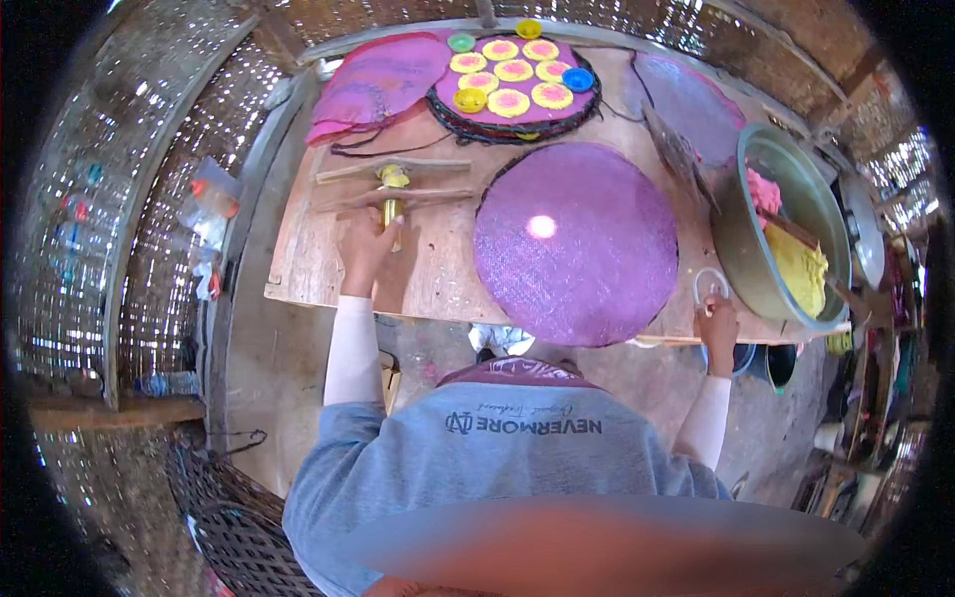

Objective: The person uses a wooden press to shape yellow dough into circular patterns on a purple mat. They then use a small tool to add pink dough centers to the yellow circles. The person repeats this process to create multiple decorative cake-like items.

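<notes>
My left hand (368, 247) is closed round a short gold-coloured tube (391, 211) standing between two wooden sticks (338, 199) on the table's left side. A lump of yellow dough (395, 176) sits at the tube's far end. On the right, my right hand (717, 322) has its fingers closed at a thin white ring (710, 285) near the table's front edge. Between my hands lies a round purple woven sheet (582, 259) with nothing on it. Beside my right hand stands a large green basin (734, 254) holding pink dough (764, 191) and yellow dough (799, 271).
A dark-rimmed round tray (445, 121) at the back carries several yellow-and-pink dough rounds (513, 70) and small coloured cups (577, 80). Pink sheets (383, 80) lie at back left, another round sheet (696, 109) at back right. A woven basket (239, 527) stands lower left.
</notes>
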### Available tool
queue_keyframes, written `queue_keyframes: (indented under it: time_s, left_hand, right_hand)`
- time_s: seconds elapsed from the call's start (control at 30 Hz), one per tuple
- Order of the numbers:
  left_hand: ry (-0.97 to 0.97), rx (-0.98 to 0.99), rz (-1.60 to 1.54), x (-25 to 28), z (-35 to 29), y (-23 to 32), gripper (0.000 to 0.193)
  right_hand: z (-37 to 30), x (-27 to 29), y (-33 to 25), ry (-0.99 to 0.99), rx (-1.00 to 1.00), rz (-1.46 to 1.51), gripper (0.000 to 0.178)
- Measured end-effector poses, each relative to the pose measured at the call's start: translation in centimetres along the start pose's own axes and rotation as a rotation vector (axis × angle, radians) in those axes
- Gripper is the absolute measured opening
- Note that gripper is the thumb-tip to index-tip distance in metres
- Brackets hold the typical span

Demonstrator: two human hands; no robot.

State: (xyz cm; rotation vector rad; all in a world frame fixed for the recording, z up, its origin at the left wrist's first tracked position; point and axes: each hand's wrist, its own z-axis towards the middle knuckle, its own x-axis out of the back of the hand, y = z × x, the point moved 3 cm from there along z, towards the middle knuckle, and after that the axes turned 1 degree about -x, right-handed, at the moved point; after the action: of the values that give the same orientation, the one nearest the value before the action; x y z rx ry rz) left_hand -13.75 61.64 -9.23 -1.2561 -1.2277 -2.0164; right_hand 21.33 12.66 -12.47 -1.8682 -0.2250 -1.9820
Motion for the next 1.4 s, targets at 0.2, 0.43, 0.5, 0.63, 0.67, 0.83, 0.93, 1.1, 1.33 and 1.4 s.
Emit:
queue_keyframes:
  time_s: [0.2,0.43,0.5,0.63,0.67,0.83,0.93,1.1,1.33,1.4]
  left_hand:
    - [-0.239,0.017,-0.311,-3.5,3.8,-3.5,0.059]
    - [-0.286,0.146,-0.572,-2.9,3.4,-2.1,0.038]
    - [-0.143,0.064,-0.657,-2.7,3.4,-2.8,0.030]
    - [0.135,-0.057,-1.011,-0.6,1.7,-0.9,0.025]
    - [0.065,-0.060,-1.077,0.1,1.0,0.4,0.026]
    - [-0.260,-0.140,-1.282,1.2,-1.7,6.1,0.035]
    - [-0.083,-0.420,-1.153,1.2,-2.8,11.2,0.031]
    - [0.003,-0.617,-0.686,0.7,-2.9,13.9,0.040]
    - [-0.368,-0.712,-1.361,6.0,1.5,16.2,0.074]
    - [-0.425,-0.410,-2.032,5.9,5.1,16.3,0.066]
  right_hand:
    - [-0.7,0.8,-2.5,0.260,0.098,0.212,0.016]
    - [-4.7,3.3,-22.2,0.222,0.857,0.490,0.012]
    - [-5.5,0.5,-25.3,0.123,0.986,0.391,0.014]
    - [-4.5,-1.7,-27.6,-0.107,0.922,0.465,0.021]
    - [-3.5,-0.6,-27.4,-0.121,0.819,0.579,0.022]
    - [0.7,10.2,-28.1,-0.454,0.574,1.182,0.040]
    - [-0.2,12.1,-29.6,-0.837,0.764,1.107,0.062]
    - [-2.6,10.5,-26.9,-1.530,0.325,1.036,0.077]
    - [-2.9,14.5,-26.5,-1.439,0.389,1.210,0.064]
    - [-2.4,14.8,-26.9,-1.365,0.401,1.171,0.065]
